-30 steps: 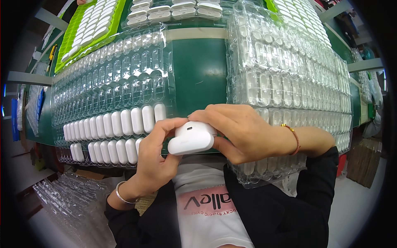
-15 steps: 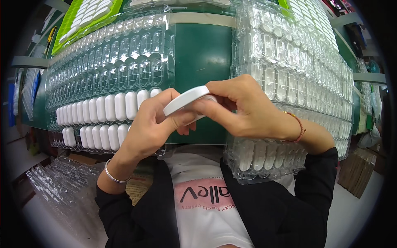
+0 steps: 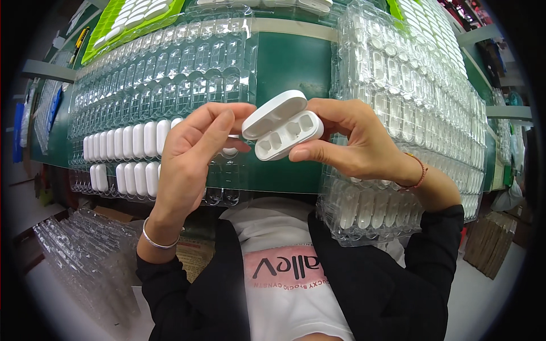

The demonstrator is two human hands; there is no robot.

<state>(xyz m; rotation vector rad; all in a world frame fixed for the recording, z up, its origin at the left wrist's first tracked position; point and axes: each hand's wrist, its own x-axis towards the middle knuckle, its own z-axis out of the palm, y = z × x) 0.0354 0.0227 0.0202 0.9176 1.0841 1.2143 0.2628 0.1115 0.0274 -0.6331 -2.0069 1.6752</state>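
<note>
A white earbud charging case [image 3: 289, 135] with its lid raised is held above the green table mat. The thumb and fingers of my right hand [image 3: 361, 142] grip its right end. Several wells show inside the lower half; I see no earbuds in them. At the case's left end, my left hand [image 3: 190, 145] has its fingers extended and the thumb apart, with nothing held. Its fingertips come close to the lid; whether they touch cannot be told. Below that hand, white closed cases [image 3: 135, 142] stand in two rows of a clear plastic tray [image 3: 153, 77].
Stacked clear trays [image 3: 392, 108] cover the right side of the green mat [image 3: 296, 62]. Green trays [image 3: 94, 50] of white pieces lie at the far left and far right. Clear plastic sheets [image 3: 85, 261] stand at the lower left, flattened cardboard [image 3: 492, 241] at the lower right.
The case has been turned and now stands open, its inside visible. My left hand has let go and moved left; my right hand still grips the case.
</note>
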